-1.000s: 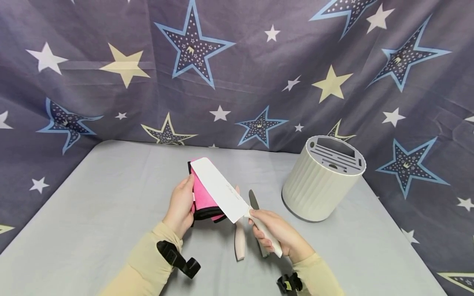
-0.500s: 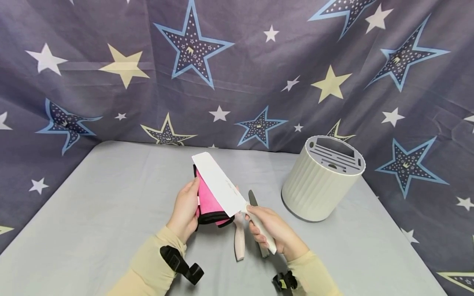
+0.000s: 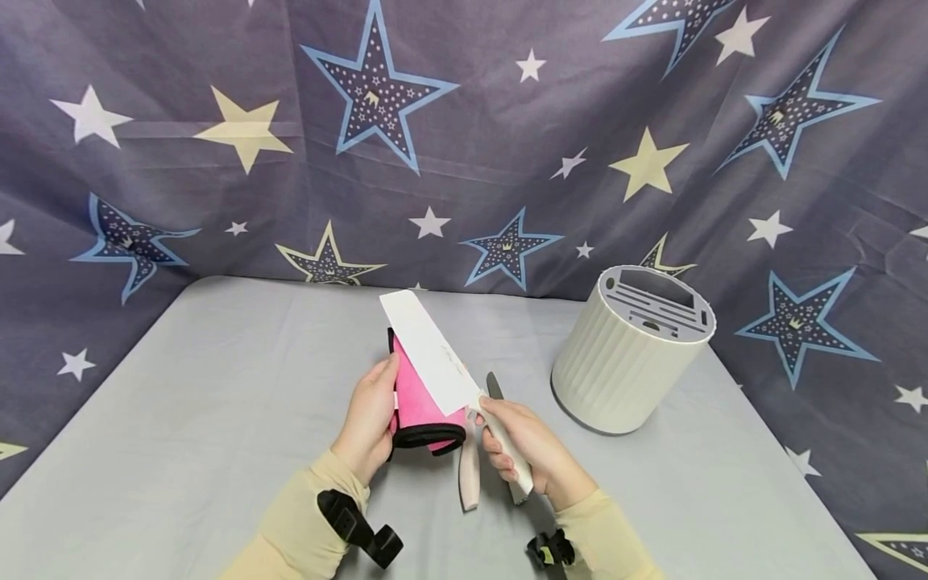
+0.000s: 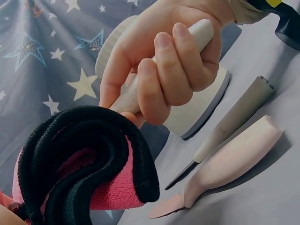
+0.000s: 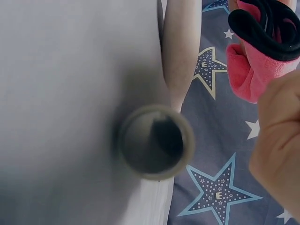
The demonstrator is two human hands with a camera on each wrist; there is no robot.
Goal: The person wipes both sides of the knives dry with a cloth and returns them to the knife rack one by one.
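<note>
In the head view my right hand (image 3: 532,451) grips the pale handle of a cleaver (image 3: 428,350), its white blade pointing up and left. My left hand (image 3: 371,419) holds a folded pink cloth (image 3: 420,395) with black edging, fingers mostly hidden behind it. The cloth lies behind the blade, against its lower part near the handle. Seen from the left wrist, the right hand's fingers (image 4: 178,65) curl round the cleaver handle (image 4: 201,35), and the folded cloth (image 4: 93,164) shows its layered black edge.
A pink-handled knife (image 3: 470,475) and a grey knife with a dark blade (image 3: 496,391) lie on the grey-covered table beneath the hands. At the right stands a ribbed cream knife block (image 3: 627,362) with slots on top. A star-patterned curtain (image 3: 507,161) hangs behind.
The cloth has slid right and toward me, down along the blade toward the handle. The cleaver has moved slightly up and left with my right hand. Knife block and table knives stay put.
</note>
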